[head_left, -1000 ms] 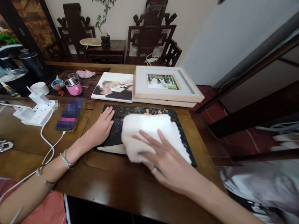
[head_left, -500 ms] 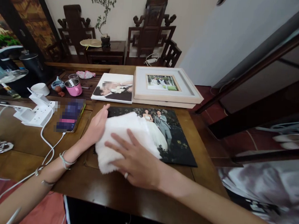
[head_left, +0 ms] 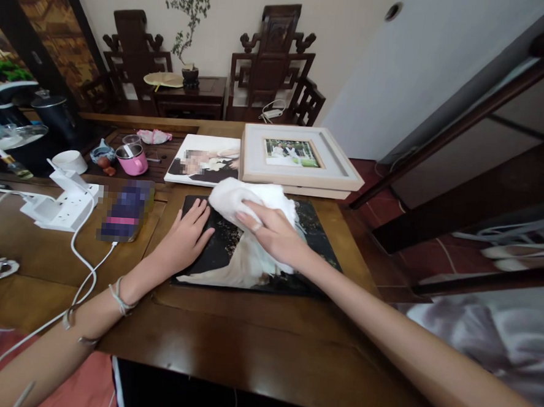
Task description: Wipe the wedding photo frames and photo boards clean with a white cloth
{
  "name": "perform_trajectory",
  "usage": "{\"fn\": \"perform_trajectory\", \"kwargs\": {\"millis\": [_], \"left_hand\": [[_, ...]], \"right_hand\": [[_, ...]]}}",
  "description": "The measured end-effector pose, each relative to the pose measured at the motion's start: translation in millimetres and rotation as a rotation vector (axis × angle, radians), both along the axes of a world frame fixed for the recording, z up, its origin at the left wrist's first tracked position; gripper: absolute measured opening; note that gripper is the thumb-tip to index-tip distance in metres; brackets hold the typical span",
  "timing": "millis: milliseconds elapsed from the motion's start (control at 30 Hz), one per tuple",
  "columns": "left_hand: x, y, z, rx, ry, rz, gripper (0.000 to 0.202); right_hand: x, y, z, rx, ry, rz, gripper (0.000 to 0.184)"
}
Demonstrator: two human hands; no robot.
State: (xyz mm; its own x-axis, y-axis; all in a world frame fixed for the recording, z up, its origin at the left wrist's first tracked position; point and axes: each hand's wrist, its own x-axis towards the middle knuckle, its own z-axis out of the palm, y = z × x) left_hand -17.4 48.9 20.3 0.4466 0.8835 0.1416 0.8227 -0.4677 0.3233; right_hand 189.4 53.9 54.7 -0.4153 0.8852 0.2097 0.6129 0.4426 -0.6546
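A dark wedding photo panel (head_left: pixel 224 274) lies flat on the wooden table, its pale gown showing across the lower half. My left hand (head_left: pixel 188 235) rests flat on the panel's left edge, fingers spread. Bunched in my right hand (head_left: pixel 277 231) is a white cloth (head_left: pixel 230 202), pressed over the upper middle of the panel. The cloth and hand hide the couple's upper part. Just behind the panel lie a white-edged photo block (head_left: pixel 200 177) and a light wooden picture frame (head_left: pixel 296 181).
To the left are a phone (head_left: pixel 126 213) on a charging cable, a white power strip (head_left: pixel 71 209) and a pink cup (head_left: pixel 136 161). A black pot (head_left: pixel 51 116) stands at the back left. Carved chairs (head_left: pixel 274 56) are beyond the table, whose right edge drops to a tiled floor.
My right hand has gathered the spread cloth and moved it up and right, uncovering the panel's lower left. My left hand has come down flat on the panel's left edge.
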Motion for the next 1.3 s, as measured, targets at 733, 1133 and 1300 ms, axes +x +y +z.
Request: {"fn": "perform_trajectory", "kwargs": {"millis": [733,1133,1300], "left_hand": [[0.2,0.7,4.2,-0.055,-0.102,0.023,0.044],[-3.4,2.5,4.0,-0.052,-0.042,-0.015,0.048],[-3.2,1.2,4.5,-0.064,-0.034,-0.005,0.048]], "right_hand": [[104.2,-74.6,-22.3,0.289,-0.336,0.028,0.021],[99.0,-58.9,-11.9,0.304,-0.347,0.175,0.022],[111.3,-1.4,-13.4,0.264,-0.375,0.073,0.032]]}}
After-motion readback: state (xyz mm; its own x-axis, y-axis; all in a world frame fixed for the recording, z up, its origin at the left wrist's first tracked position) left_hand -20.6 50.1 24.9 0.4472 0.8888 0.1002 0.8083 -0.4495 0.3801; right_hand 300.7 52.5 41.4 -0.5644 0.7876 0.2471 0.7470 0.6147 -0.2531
